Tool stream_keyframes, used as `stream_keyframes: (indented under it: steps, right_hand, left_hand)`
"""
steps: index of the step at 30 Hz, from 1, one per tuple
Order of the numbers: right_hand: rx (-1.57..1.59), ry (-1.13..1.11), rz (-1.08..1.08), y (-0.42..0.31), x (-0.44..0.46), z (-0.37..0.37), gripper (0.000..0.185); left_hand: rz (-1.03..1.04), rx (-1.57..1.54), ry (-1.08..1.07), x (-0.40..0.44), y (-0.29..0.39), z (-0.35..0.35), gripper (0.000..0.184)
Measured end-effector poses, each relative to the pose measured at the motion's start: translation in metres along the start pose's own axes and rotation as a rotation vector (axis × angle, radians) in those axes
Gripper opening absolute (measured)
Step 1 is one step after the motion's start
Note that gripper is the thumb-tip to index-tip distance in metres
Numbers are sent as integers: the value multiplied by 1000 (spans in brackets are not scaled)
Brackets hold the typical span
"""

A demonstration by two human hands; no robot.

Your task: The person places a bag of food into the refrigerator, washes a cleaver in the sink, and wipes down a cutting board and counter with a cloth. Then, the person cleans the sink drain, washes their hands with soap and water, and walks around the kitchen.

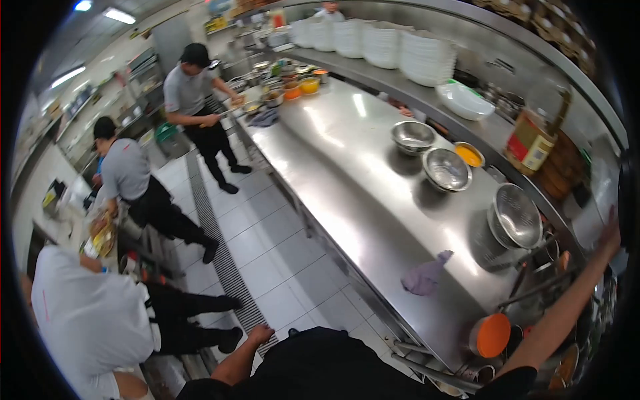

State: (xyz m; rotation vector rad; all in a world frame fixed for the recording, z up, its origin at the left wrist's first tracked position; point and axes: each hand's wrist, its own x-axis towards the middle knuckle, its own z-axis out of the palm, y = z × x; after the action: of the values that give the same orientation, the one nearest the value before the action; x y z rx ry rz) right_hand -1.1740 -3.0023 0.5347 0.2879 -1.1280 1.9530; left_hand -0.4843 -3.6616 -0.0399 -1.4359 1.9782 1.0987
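Observation:
My left hand (261,333) hangs low beside my body over the floor, its fingers curled in with nothing visible in them. To the far right stretches my right arm, and my right hand (609,237) is at the dark edge of the view. It is beside a translucent plastic container or bag (588,223); whether it grips this I cannot make out. Near that arm are a metal colander (517,217) and an orange round lid (492,335). A crumpled purple-grey cloth (425,275) lies on the steel table (360,207).
Metal bowls (447,170) and a bowl of orange contents (469,155) stand on the table. White plates (427,59) are stacked on the shelf above, near a large labelled bottle (531,140). Several co-workers stand left, one (93,313) close by. A drain grate (223,257) crosses the tiled floor.

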Motion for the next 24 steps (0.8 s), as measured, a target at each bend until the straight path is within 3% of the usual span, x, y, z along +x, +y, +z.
stream_keyframes:
  steps: [9, 12, 14, 15, 17, 18, 20, 21, 22, 23, 24]
  right_hand:
    - [53, 100, -255, -27, -80, 56, 50]
    - [74, 102, -287, -42, -77, 42, 50]
    - [499, -236, 162, -33, -45, 14, 66]
    - [492, -234, 155, -27, -33, 4, 66]
    - [846, -667, 364, -20, -22, -14, 74]
    - [837, -664, 353, -18, -21, -17, 74]
    - [534, 43, 81, -11, -27, -1, 57]
    - [117, 63, -14, 0, -12, -15, 59]
    - [469, 41, 149, -1, -9, -16, 56]
    - [684, -177, 244, 33, 45, -77, 53]
    - [638, -32, 194, 44, 57, -95, 57]
  left_hand:
    - [46, -177, 33, 4, 24, 16, 37]
    - [25, -176, -8, -4, 31, 11, 39]
    - [34, -99, 10, -4, 35, 8, 41]
    - [73, -83, 25, 3, 29, 11, 44]
    - [59, -58, 11, 2, 35, 7, 44]
    - [32, -41, 6, 1, 38, 4, 44]
    - [59, -11, 0, 0, 38, 0, 43]
    - [68, -15, -15, 3, 34, 0, 42]
    - [100, -4, -44, 15, 35, 3, 42]
    - [185, 123, -26, 26, 31, 5, 41]
    - [178, 156, -64, 29, 40, 2, 42]
